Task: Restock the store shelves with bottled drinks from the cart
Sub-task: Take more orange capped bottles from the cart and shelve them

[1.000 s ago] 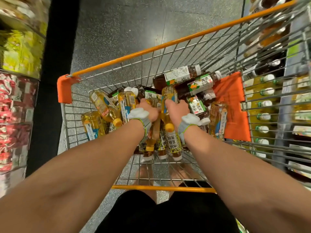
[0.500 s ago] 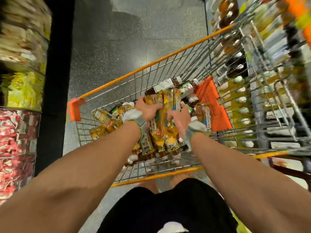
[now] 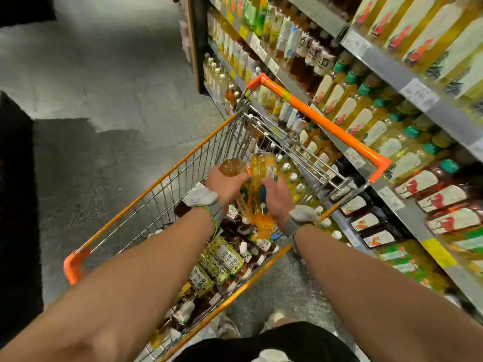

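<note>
The aisle floor [image 3: 109, 82] lies open on the left, and stocked shelves [image 3: 386, 69] stand just beside the cart [image 3: 167, 194] on the right. The left hand [image 3: 227, 184] and right hand [image 3: 277, 198] together grip a cluster of yellow bottled drinks [image 3: 262, 169] above the basket. Keep the cluster squeezed and lift it clear of the orange rim [image 3: 320, 120] and the wire flap [image 3: 300, 152] before swinging right.

Blur smears the shelf bottles [image 3: 366, 124], labels unreadable. Fingers of the left hand [image 3: 226, 182] and right hand [image 3: 278, 197] vanish behind the held bottles [image 3: 262, 173], whose count is unclear. Forearms cover part of the cart [image 3: 156, 184]; the top shelf [image 3: 392, 67] runs off frame.
</note>
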